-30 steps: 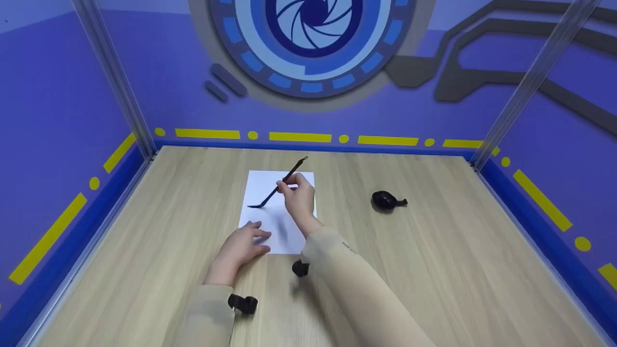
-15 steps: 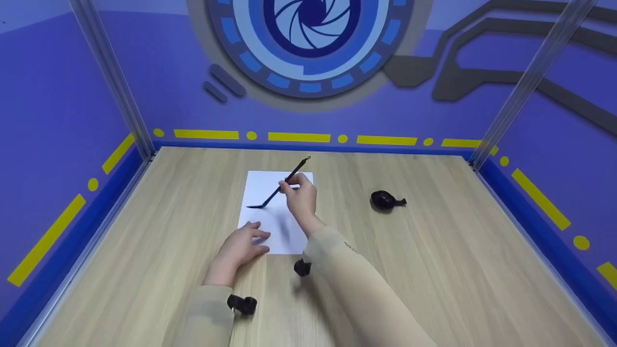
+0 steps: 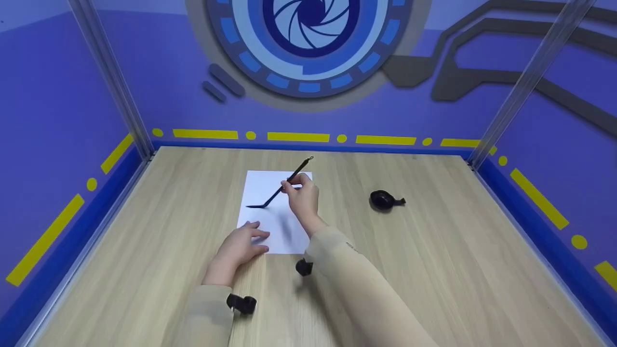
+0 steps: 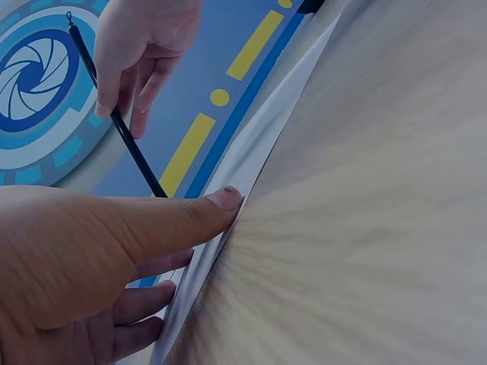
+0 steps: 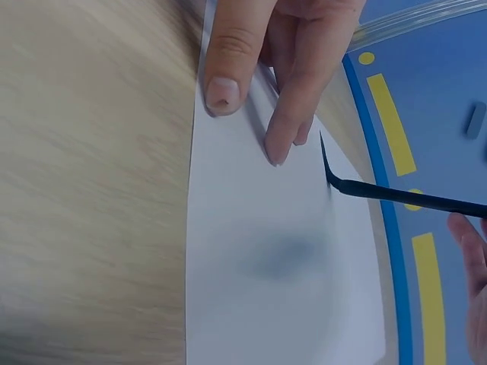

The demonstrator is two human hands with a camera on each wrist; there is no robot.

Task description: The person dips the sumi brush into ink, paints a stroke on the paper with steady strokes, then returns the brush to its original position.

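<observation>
Over the right edge of the paper (image 3: 257, 189), left of centre on the bench (image 3: 462, 270), the right hand (image 3: 303, 200) pinches the slanted brush (image 3: 273, 197) between curled fingers, its bristles bent sideways, seemingly against the paper. Too hard a push could splay them; too slack a pinch could let the handle roll. The left hand (image 3: 239, 247) lies with fingers loosely spread on the paper's near left corner; too light a press could let the paper slide. Towards the bench's right edge rests a black gourd-like thing (image 3: 383, 200).
</observation>
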